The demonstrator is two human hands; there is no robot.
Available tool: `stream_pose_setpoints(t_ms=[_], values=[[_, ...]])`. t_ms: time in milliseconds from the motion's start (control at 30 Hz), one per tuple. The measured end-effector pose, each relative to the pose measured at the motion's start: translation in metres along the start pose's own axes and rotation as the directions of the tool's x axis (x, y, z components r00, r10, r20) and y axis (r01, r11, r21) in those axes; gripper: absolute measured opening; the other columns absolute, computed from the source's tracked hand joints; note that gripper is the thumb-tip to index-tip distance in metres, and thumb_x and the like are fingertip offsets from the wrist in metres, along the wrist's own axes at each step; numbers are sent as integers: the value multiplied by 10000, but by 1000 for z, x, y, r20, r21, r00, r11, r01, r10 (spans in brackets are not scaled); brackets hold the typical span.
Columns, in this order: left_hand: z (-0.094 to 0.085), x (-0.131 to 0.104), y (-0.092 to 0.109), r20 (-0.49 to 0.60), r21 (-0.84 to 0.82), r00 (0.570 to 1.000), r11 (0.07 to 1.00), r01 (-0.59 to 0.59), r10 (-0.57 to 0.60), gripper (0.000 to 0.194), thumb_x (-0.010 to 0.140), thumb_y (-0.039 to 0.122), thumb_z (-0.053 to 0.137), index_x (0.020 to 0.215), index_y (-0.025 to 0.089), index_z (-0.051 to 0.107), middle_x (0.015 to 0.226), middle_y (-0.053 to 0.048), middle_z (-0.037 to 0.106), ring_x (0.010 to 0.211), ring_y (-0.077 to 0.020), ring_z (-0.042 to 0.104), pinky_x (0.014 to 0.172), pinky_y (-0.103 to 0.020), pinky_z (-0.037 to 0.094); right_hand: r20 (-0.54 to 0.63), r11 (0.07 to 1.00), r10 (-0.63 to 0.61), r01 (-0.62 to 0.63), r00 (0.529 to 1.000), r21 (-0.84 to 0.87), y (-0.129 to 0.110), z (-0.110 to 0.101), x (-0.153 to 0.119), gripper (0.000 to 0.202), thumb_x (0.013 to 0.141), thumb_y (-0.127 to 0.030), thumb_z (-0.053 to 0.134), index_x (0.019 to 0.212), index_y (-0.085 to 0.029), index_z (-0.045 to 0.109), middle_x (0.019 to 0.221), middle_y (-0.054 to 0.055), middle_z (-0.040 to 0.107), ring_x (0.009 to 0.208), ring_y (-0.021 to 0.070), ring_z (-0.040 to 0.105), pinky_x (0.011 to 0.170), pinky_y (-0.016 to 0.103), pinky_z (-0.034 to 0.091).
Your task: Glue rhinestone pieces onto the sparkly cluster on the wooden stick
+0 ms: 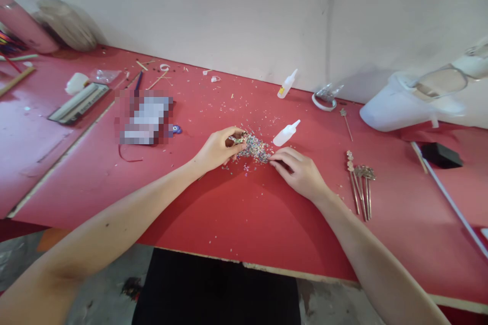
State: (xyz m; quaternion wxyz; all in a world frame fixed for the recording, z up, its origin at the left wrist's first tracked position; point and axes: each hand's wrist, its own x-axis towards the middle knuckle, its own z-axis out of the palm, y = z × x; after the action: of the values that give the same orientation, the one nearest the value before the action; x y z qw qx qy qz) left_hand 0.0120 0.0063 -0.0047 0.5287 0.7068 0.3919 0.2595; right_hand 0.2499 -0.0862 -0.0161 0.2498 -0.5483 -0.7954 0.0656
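Observation:
A pile of small glittering stones lies on the red table in front of me. At its left side my left hand is closed on a small ornament set with shiny stones. My right hand is at the pile's right edge, its fingers pinched round a thin dark tool whose tip points at the stones. Behind my right hand a white glue bottle lies on its side. Farther back stands a second small bottle with a yellow label.
Several ornamented hair sticks lie at the right, near a white bucket and a black block. On the left are a blurred flat object, a long box and a pink bottle.

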Motion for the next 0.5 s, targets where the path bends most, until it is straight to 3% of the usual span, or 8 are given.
stream_pose_setpoints(t_ms=[500], values=[[0,0,-2,0,-1,1000,1000,-4,4,313,855,316,619,1134,185,570,550,26,549,364,-66,404,387,-207,328,59,998,-39,36,997,51,-5,-2,-1,138,946,-232,496,1001,-230,623,989,47,660,859,164,646,773,297,509]])
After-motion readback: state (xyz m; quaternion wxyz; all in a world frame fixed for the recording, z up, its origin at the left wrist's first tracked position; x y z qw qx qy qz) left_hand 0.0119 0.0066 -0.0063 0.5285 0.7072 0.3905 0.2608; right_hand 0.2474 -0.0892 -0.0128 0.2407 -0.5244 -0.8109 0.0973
